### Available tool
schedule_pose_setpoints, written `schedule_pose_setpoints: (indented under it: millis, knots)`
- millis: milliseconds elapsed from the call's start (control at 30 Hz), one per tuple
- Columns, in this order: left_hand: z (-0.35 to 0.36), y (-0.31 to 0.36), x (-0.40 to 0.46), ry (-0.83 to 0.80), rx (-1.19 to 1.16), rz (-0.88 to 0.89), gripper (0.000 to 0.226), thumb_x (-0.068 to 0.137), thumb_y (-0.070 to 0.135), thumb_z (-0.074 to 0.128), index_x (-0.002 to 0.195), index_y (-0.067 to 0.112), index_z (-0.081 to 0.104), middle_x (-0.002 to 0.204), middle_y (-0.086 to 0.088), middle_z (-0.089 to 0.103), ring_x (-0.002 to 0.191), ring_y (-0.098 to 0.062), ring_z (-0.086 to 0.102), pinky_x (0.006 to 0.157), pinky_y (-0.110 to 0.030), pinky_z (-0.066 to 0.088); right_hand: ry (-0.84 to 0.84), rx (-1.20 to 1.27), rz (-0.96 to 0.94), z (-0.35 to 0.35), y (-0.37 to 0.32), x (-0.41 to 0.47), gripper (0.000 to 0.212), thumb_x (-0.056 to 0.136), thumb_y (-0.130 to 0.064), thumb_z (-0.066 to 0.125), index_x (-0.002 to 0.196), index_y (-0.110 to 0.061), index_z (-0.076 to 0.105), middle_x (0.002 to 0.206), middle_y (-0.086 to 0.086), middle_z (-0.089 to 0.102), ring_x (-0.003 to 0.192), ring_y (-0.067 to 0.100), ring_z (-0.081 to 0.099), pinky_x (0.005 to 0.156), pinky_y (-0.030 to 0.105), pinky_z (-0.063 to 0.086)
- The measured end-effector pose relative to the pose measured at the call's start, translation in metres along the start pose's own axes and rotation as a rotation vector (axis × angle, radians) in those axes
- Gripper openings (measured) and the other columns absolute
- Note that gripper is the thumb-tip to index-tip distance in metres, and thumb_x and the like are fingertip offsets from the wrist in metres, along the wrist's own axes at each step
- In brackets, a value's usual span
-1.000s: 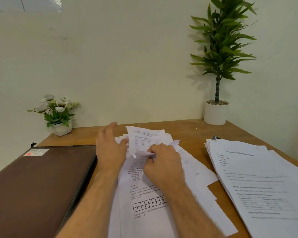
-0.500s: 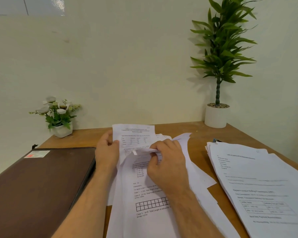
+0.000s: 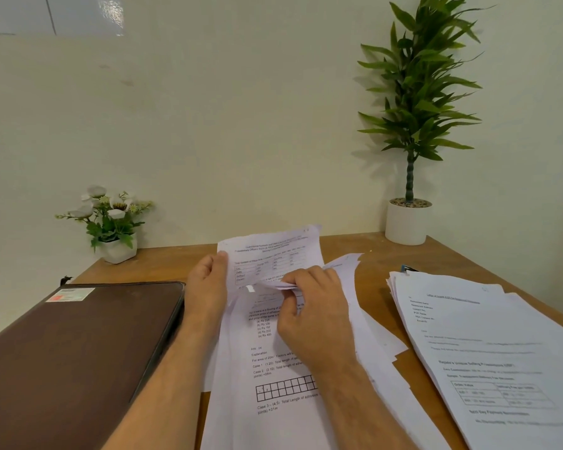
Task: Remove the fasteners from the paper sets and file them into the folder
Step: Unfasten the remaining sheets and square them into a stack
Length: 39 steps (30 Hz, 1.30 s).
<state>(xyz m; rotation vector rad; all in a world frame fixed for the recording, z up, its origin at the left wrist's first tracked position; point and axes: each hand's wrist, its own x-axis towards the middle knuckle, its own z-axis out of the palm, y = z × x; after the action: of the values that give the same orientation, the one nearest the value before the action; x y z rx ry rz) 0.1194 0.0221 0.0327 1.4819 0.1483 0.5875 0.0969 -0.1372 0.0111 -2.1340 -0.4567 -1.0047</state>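
Pinching the sheets [image 3: 267, 323] at their top, both hands grip; left hand [image 3: 208, 284] should steady while right hand [image 3: 309, 306] frees the fastener, unseen.

Your left hand [image 3: 208, 287] grips the left edge of a raised printed sheet [image 3: 270, 254]. Your right hand [image 3: 312, 306] pinches folded pages of the paper set [image 3: 280, 384] lying on the wooden desk [image 3: 364, 254]. A closed brown folder [image 3: 72, 345] lies left; a second paper stack [image 3: 488, 345] lies right. Two potted plants stand against the wall.

One head-worn camera looks forward and down, close over the desk [image 3: 355, 251].
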Motion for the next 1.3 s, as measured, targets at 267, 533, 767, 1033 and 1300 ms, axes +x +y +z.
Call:
schedule_pose_setpoints:
  millis: [267, 533, 767, 1033, 1300]
  knots:
    - [0.001, 0.004, -0.004, -0.069, -0.044, 0.032, 0.017, 0.101, 0.005, 0.054, 0.113, 0.014, 0.063, 0.087, 0.003, 0.078, 0.074, -0.011, 0.074, 0.054, -0.021, 0.055, 0.017, -0.002, 0.001, 0.000, 0.000, 0.000, 0.016, 0.083, -0.015, 0.063, 0.098, -0.022, 0.064, 0.098, -0.010, 0.061, 0.100, 0.013, 0.050, 0.088, 0.017, 0.041]
    - [0.000, 0.016, -0.009, -0.269, -0.102, 0.001, 0.016, 0.069, 0.002, 0.066, 0.065, 0.014, 0.076, 0.062, -0.004, 0.067, 0.054, -0.013, 0.058, 0.050, -0.020, 0.046, -0.067, 0.018, 0.119, -0.007, -0.005, 0.002, 0.026, 0.091, -0.015, 0.061, 0.114, -0.028, 0.059, 0.104, -0.014, 0.054, 0.101, 0.007, 0.046, 0.088, 0.020, 0.046]
    - [-0.009, 0.010, -0.008, -0.690, -0.053, -0.268, 0.027, 0.052, 0.022, 0.073, 0.065, -0.001, 0.069, 0.066, -0.016, 0.057, 0.062, -0.027, 0.047, 0.064, -0.034, 0.039, -0.300, -0.046, 0.193, -0.015, -0.006, 0.005, 0.019, 0.090, -0.028, 0.062, 0.109, -0.031, 0.064, 0.098, -0.017, 0.047, 0.106, 0.006, 0.043, 0.087, 0.018, 0.036]
    - [-0.005, 0.008, 0.000, 0.074, 0.378, 0.051, 0.013, 0.089, 0.032, 0.075, 0.083, 0.020, 0.078, 0.080, 0.008, 0.075, 0.083, -0.011, 0.068, 0.063, -0.019, 0.044, -0.282, -0.076, 0.317, -0.015, -0.002, 0.008, 0.017, 0.093, -0.031, 0.065, 0.107, -0.023, 0.070, 0.112, -0.015, 0.029, 0.101, 0.005, 0.045, 0.073, 0.004, 0.033]
    - [-0.010, -0.012, 0.010, 0.126, 0.460, -0.057, 0.050, 0.075, 0.016, 0.087, 0.120, 0.018, 0.066, 0.120, -0.004, 0.065, 0.100, -0.017, 0.059, 0.081, -0.029, 0.043, -0.342, -0.075, 0.233, -0.012, -0.005, 0.005, 0.007, 0.089, -0.028, 0.063, 0.093, -0.027, 0.069, 0.102, -0.012, 0.056, 0.097, 0.009, 0.051, 0.089, 0.034, 0.050]
